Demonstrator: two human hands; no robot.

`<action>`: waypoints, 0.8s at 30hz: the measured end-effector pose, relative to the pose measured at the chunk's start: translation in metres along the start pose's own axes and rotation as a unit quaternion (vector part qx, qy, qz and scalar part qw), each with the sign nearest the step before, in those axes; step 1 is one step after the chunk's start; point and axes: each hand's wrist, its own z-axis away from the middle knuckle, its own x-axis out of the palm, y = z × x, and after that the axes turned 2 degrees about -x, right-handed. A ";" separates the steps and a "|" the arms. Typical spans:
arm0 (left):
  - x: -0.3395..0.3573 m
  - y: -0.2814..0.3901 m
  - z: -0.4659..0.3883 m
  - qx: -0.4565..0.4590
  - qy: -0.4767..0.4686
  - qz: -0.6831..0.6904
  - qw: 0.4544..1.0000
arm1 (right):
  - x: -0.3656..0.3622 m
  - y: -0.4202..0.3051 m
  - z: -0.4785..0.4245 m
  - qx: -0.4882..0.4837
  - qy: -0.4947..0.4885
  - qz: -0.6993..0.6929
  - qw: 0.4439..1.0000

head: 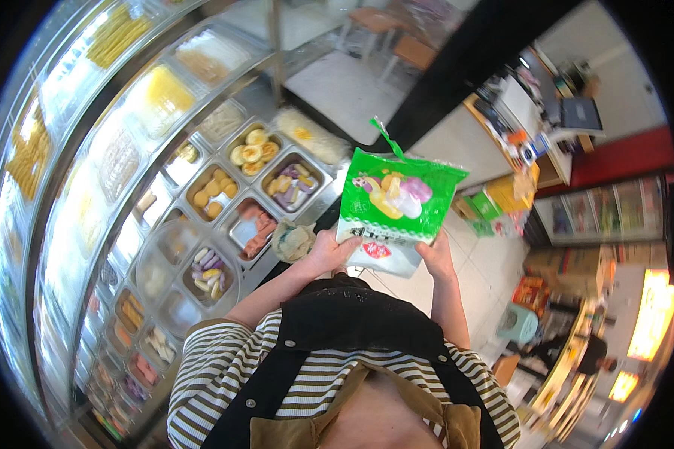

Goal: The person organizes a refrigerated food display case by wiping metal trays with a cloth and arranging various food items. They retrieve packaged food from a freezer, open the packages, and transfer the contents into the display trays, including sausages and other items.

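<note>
A green and white printed plastic food bag (404, 196) is held up in front of my chest. Its top corner has a torn green strip (390, 139) sticking out. My left hand (334, 251) grips the lower left edge, thumb on the front. On the lower right edge, my right hand (437, 255) has hold in the same way. The bag's contents cannot be made out. Just left of my left hand lies a crumpled cloth (293, 241). Beyond it are metal pans with pink pieces (261, 234), purple and yellow pieces (292, 185), and halved round yellow-and-white pieces (254, 151).
A glass-fronted display counter with rows of food pans (210, 191) curves along my left. A clear round lid (163, 264) overlies some pans. To the right stand a cluttered desk (517, 123), a glass-door fridge (606, 210), cardboard boxes (564, 269) and a person (592, 353) farther off.
</note>
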 end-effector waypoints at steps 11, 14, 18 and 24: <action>0.115 0.000 0.017 -0.045 -0.071 0.135 0.987 | -0.043 0.011 0.172 0.053 0.250 0.219 0.941; 0.152 0.014 0.038 0.083 -0.063 -0.054 0.993 | -0.068 0.018 0.226 0.053 0.305 -0.042 0.950; 0.218 -0.003 0.067 0.171 -0.127 -0.156 0.964 | -0.093 0.012 0.290 0.054 0.399 0.056 0.914; 0.376 -0.029 0.134 -0.062 -0.280 0.077 0.955 | -0.160 -0.004 0.448 0.006 0.522 0.184 0.833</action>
